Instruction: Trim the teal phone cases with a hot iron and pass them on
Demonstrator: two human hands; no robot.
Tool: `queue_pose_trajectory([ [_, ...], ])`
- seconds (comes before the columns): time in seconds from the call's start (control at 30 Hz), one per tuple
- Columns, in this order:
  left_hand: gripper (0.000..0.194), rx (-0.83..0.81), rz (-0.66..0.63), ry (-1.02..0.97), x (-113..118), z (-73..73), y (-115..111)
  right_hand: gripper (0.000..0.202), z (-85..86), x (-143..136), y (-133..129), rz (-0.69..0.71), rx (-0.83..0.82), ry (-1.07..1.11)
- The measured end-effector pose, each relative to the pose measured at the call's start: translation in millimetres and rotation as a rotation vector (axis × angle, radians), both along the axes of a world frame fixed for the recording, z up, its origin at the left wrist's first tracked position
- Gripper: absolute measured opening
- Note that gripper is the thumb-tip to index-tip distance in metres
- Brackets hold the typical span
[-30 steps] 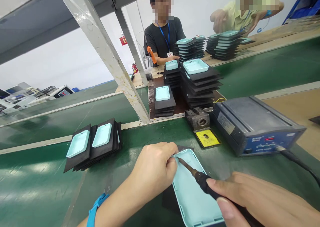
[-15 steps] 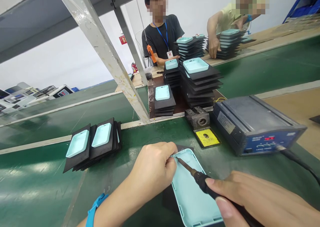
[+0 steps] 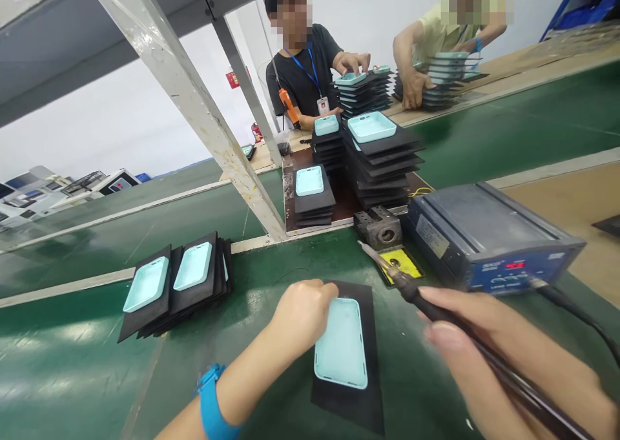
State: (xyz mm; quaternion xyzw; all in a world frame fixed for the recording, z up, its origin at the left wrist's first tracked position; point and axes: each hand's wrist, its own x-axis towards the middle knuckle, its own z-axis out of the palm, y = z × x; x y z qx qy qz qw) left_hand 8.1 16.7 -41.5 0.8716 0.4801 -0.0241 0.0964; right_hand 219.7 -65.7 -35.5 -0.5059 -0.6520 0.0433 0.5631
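A workroom with white walls, seen from my head view; a green counter (image 3: 256,304) fills the foreground. At far left, beyond it, I see pale bench equipment (image 3: 68,191). Near left, two turquoise plastic casings (image 3: 145,285) lie open side up on overlapping black sheets (image 3: 194,304). A white post (image 3: 198,107) slants down to the counter's back edge. The left hand (image 3: 301,316), below which the wrist bears a blue wristband (image 3: 213,404), is at the upper-left corner of the working casing (image 3: 341,346). Its fingers are curled, but the fingertips are hidden from me, so I cannot tell whether this grip pinches the rim. The working casing rests open side up on a single black sheet (image 3: 351,411). Behind, a co-worker in a dark shirt (image 3: 303,72) has one hand at the topmost casing of a stack; nearer stand further stacks (image 3: 380,168). To the right follow the soldering-iron stand (image 3: 379,227) with its yellow sponge (image 3: 408,263) and, farther back, a co-worker in a yellow shirt (image 3: 445,30) gripping a stack. The soldering iron (image 3: 411,293) points up-left, its tip clear of the working casing. A soldering station (image 3: 489,227) displays red digits. In front of it, the right hand (image 3: 518,343) holds the soldering iron, its grip pressed round the dark handle.
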Motion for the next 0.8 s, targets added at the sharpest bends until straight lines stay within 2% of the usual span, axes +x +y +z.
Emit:
queue_pose_trajectory([
  [0.13, 0.027, -0.015, -0.051, 0.052, 8.7, -21.7, -4.0, 0.024, -40.7, -21.2, 17.1, 0.012, 0.005, -0.109],
  [0.2, 0.031, -0.032, -0.010, 0.027, 9.8, -26.1, -6.8, 0.020, -60.8, -28.6, 19.0, 0.028, -0.035, -0.175],
  [0.27, 0.040, -0.064, 0.081, -0.073, 7.0, -26.2, -10.8, 0.017, -72.7, -34.5, 17.2, 0.046, -0.102, -0.247],
  [0.4, 0.065, -0.172, 0.386, -0.321, -7.0, -21.4, -26.8, 0.020, -77.9, -41.9, 11.6, 0.067, -0.227, -0.362],
  [0.5, 0.075, -0.343, 0.587, -0.434, -15.6, -22.7, -45.1, 0.029, -81.4, -44.5, 10.7, 0.071, -0.286, -0.399],
  [0.6, 0.089, -0.548, 0.716, -0.691, -15.9, -29.5, -61.3, 0.037, -88.4, -45.8, 11.9, 0.048, -0.305, -0.422],
  [0.7, 0.093, -0.670, 0.835, -0.954, -9.7, -36.7, -67.8, 0.039, -94.0, -46.5, 13.3, 0.013, -0.275, -0.421],
  [0.8, 0.097, -0.688, 0.845, -0.925, -1.1, -43.5, -66.9, 0.037, -95.2, -46.8, 14.2, 0.003, -0.213, -0.406],
])
